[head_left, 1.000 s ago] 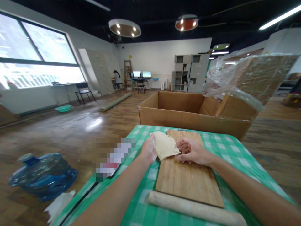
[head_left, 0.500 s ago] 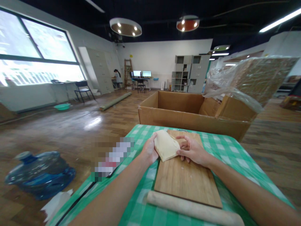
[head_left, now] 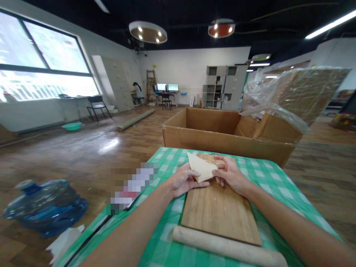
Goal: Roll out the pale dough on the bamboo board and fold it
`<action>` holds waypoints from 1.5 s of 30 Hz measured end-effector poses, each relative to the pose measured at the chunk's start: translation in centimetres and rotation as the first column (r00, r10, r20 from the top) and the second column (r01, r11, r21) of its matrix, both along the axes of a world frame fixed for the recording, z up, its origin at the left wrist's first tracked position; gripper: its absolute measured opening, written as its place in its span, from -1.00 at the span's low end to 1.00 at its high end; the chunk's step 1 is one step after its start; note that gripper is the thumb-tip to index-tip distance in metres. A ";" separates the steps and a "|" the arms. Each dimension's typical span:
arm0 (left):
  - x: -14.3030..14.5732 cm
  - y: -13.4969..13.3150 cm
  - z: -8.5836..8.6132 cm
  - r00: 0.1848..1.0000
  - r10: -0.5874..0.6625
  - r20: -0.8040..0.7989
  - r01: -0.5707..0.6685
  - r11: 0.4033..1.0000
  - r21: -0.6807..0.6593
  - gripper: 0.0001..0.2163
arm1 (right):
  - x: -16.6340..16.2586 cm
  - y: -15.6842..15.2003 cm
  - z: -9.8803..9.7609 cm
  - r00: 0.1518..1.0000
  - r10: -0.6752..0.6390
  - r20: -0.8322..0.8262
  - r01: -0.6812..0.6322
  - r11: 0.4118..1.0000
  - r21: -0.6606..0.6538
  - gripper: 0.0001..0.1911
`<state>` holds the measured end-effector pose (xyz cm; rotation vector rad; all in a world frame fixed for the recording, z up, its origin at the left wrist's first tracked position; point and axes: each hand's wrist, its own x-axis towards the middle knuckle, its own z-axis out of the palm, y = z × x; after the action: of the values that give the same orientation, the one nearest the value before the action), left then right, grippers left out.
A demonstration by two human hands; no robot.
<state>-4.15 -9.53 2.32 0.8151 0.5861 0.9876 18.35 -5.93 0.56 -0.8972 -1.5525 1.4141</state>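
Note:
A pale, folded sheet of dough (head_left: 202, 167) is held up over the far part of a wooden cutting board (head_left: 219, 211). My left hand (head_left: 185, 181) grips its near left side, with the thumb on top and fingers underneath. At the right edge, my right hand (head_left: 229, 173) pinches the dough between thumb and fingers. Across the near end of the board lies a wooden rolling pin (head_left: 228, 246), touched by neither hand.
The board rests on a green checked tablecloth (head_left: 160, 226). A blurred-out flat item (head_left: 135, 189) lies at the left edge. Beyond the table stands a large open cardboard box (head_left: 222, 139). A blue water jug (head_left: 47, 207) is on the floor at left.
My left hand has shifted from the dough's left edge to its near side, thumb now on top. The dough has tilted and looks narrower. My right hand keeps its pinch, slightly moved.

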 end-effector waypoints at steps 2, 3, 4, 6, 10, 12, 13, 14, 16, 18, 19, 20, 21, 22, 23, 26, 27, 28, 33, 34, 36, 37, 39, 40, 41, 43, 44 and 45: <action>-0.1 -0.2 0.2 0.999 -0.044 -0.007 0.044 0.998 0.045 -0.41 | -0.1 0.0 0.1 1.000 -0.001 -0.011 0.001 1.000 0.002 -0.28; -0.1 -0.3 0.2 0.998 -0.059 -0.005 0.059 0.996 0.061 -0.39 | -0.1 0.0 0.2 1.000 -0.001 -0.020 0.001 1.000 0.005 -0.27; -0.2 -0.3 0.3 0.997 -0.072 -0.003 0.072 0.995 0.067 -0.38 | -0.1 -0.1 0.2 1.000 -0.001 -0.030 0.001 1.000 0.008 -0.28; -0.2 -0.1 0.2 0.997 -0.081 -0.004 0.082 0.995 0.057 -0.38 | -0.1 -0.1 0.2 0.999 0.000 -0.049 0.000 1.000 0.009 -0.29; -0.1 0.1 -0.2 0.999 -0.030 -0.033 0.031 0.999 0.041 -0.41 | 0.0 0.1 0.1 0.998 0.014 -0.061 -0.013 1.000 0.013 -0.33; 0.0 0.2 -0.4 0.999 -0.011 -0.045 0.014 0.998 0.053 -0.40 | 0.1 0.1 -0.1 0.998 0.021 -0.058 -0.020 1.000 0.017 -0.33; 0.0 0.2 -0.5 0.999 -0.010 -0.049 0.013 0.998 0.059 -0.40 | 0.1 0.2 -0.1 0.998 0.025 -0.057 -0.024 1.000 0.016 -0.32; 0.0 0.2 -0.5 0.999 -0.013 -0.050 0.016 0.998 0.064 -0.40 | 0.1 0.2 -0.1 0.998 0.027 -0.057 -0.027 1.000 0.013 -0.32; 0.0 0.2 -0.6 0.999 -0.027 -0.046 0.030 0.997 0.077 -0.39 | 0.1 0.2 -0.2 0.998 0.030 -0.057 -0.030 1.000 0.004 -0.31; 0.1 0.1 -0.5 0.998 -0.049 -0.035 0.052 0.994 0.091 -0.36 | 0.2 0.2 -0.2 0.998 0.039 -0.059 -0.039 0.999 -0.004 -0.31; 0.1 0.0 -0.4 0.998 -0.057 -0.031 0.060 0.994 0.096 -0.34 | 0.2 0.2 -0.2 0.997 0.045 -0.059 -0.045 0.999 -0.007 -0.32; 0.1 -0.1 -0.3 0.997 -0.062 -0.033 0.065 0.993 0.098 -0.32 | 0.1 0.2 -0.2 0.997 0.052 -0.061 -0.052 0.999 -0.010 -0.31; 0.2 -0.2 -0.2 0.997 -0.064 -0.041 0.068 0.993 0.100 -0.30 | 0.1 0.2 -0.1 0.996 0.058 -0.065 -0.059 0.998 -0.013 -0.30; 0.2 -0.4 -0.1 0.997 -0.061 -0.052 0.066 0.992 0.104 -0.28 | 0.1 0.2 -0.1 0.995 0.062 -0.074 -0.063 0.998 -0.018 -0.28; 0.2 -0.4 0.0 0.996 -0.060 -0.063 0.066 0.992 0.106 -0.27 | 0.1 0.3 -0.1 0.994 0.061 -0.090 -0.064 0.998 -0.029 -0.25; 0.2 -0.4 0.2 0.997 -0.059 -0.054 0.063 0.995 0.079 -0.31 | -0.1 0.4 0.0 0.984 0.031 -0.173 -0.049 0.994 -0.100 -0.26; 0.2 -0.2 0.1 0.999 -0.044 -0.026 0.045 0.997 0.056 -0.37 | -0.2 0.4 0.0 0.981 0.027 -0.193 -0.052 0.991 -0.125 -0.30; 0.2 0.0 0.1 1.000 -0.014 0.006 0.014 1.000 0.026 -0.46 | -0.3 0.4 0.1 0.978 0.027 -0.209 -0.058 0.988 -0.141 -0.35; 0.4 1.2 -0.7 0.979 0.204 -0.024 -0.205 0.975 -0.085 -0.67 | -0.5 0.4 0.2 0.976 0.018 -0.217 -0.061 0.979 -0.195 -0.63; 0.5 1.3 -0.8 0.975 0.214 -0.054 -0.218 0.972 -0.085 -0.68 | -0.5 0.4 0.2 0.979 0.012 -0.205 -0.061 0.970 -0.234 -0.63; 0.6 1.2 -0.9 0.976 0.197 -0.095 -0.204 0.977 -0.068 -0.72 | -0.5 0.5 0.4 0.979 0.025 -0.200 -0.090 0.943 -0.322 -0.59; 0.7 1.1 -0.9 0.978 0.177 -0.109 -0.184 0.981 -0.058 -0.74 | -0.4 0.5 0.5 0.976 0.036 -0.215 -0.113 0.927 -0.357 -0.58; 0.7 0.7 -0.7 0.983 0.129 -0.134 -0.136 0.989 -0.049 -0.76 | -0.3 0.6 0.8 0.965 0.046 -0.258 -0.152 0.900 -0.408 -0.57; 0.7 0.6 -0.6 0.984 0.107 -0.144 -0.115 0.992 -0.049 -0.76 | -0.3 0.6 0.9 0.960 0.039 -0.276 -0.156 0.895 -0.418 -0.59; 0.7 0.4 -0.6 0.984 0.089 -0.152 -0.098 0.994 -0.049 -0.76 | -0.3 0.5 0.9 0.957 0.027 -0.289 -0.150 0.898 -0.413 -0.63; 0.7 0.3 -0.5 0.984 0.061 -0.165 -0.070 0.996 -0.051 -0.75 | -0.4 0.5 0.9 0.956 0.002 -0.292 -0.115 0.923 -0.368 -0.70; 0.7 0.4 -0.5 0.983 0.057 -0.174 -0.066 0.997 -0.048 -0.74 | -0.4 0.4 0.8 0.957 -0.010 -0.289 -0.091 0.938 -0.334 -0.72; 0.7 0.4 -0.6 0.981 0.067 -0.183 -0.075 0.996 -0.041 -0.74 | -0.5 0.4 0.6 0.959 -0.020 -0.283 -0.069 0.951 -0.300 -0.72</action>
<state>-3.48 -9.12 1.72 0.8521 0.7972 0.9666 17.87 -5.57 1.18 -0.8121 -1.1509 1.7512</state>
